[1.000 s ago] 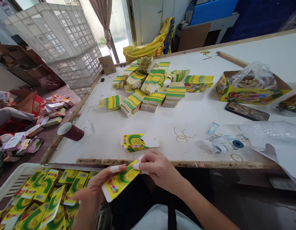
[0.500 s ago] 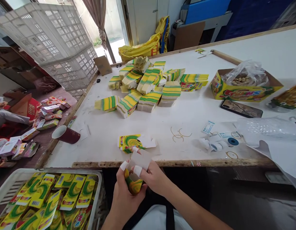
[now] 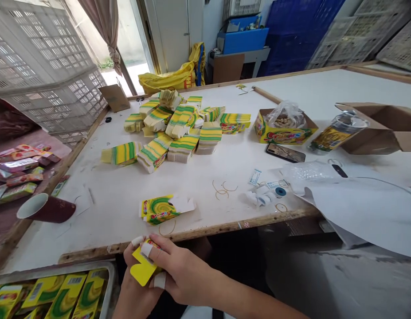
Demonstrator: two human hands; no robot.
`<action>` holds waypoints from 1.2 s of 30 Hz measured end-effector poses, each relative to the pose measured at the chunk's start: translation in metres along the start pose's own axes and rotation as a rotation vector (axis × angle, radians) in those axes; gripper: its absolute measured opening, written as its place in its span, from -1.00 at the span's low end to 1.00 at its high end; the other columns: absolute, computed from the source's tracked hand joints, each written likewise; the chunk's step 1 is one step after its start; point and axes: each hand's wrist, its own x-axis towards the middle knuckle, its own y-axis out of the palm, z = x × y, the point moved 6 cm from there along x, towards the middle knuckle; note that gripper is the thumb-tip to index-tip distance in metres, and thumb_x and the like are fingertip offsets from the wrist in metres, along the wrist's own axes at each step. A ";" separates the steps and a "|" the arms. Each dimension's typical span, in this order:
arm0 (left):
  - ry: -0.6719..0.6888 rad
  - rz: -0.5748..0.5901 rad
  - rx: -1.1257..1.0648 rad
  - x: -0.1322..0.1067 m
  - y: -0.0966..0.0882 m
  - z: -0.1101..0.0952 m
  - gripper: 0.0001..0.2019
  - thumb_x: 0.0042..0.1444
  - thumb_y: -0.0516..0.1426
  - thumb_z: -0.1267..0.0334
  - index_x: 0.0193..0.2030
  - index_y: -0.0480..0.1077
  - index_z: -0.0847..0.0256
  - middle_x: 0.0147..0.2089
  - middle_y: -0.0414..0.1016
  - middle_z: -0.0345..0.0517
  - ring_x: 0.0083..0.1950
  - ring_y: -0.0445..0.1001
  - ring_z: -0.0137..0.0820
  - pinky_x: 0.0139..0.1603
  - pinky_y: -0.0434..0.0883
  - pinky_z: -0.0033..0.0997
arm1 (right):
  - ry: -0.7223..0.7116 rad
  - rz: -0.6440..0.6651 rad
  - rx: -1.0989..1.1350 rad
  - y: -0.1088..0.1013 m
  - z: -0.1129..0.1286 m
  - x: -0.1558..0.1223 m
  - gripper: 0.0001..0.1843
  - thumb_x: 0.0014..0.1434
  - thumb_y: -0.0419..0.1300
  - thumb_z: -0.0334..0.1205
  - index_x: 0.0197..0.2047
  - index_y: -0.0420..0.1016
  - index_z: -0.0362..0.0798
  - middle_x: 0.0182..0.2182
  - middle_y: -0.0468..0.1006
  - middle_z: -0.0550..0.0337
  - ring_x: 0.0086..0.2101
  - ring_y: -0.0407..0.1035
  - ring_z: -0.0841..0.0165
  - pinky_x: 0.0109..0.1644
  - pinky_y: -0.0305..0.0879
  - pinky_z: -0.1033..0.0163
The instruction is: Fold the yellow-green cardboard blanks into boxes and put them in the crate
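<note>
Yellow carton (image 3: 147,262), flap (image 3: 142,275) aimed nearward, long axis unclear, is gripped by fingers (image 3: 162,259) of left hand (image 3: 135,292) and right hand (image 3: 188,274).

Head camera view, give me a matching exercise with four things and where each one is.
Things:
1. Dark red cup
2. Phone
3. Carton with yellow flap
4. Yellow bag

Places:
A. In the left hand and right hand
B. Near the left edge of the table
C. Beyond the table's far edge
D. On the near side of the printed box with nuts

Pairs: 1-B, 2-D, 3-A, 4-C.
</note>
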 end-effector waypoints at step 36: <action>-0.021 0.211 0.071 0.001 -0.011 -0.013 -0.27 -0.11 0.18 0.38 0.24 0.06 0.04 0.08 0.52 -0.09 0.05 0.53 -0.30 0.02 0.49 -0.31 | 0.037 0.103 0.125 0.001 -0.024 0.020 -0.43 -0.09 0.20 -0.56 0.03 0.41 -0.05 0.18 0.34 0.00 0.16 0.27 0.25 0.23 0.22 0.11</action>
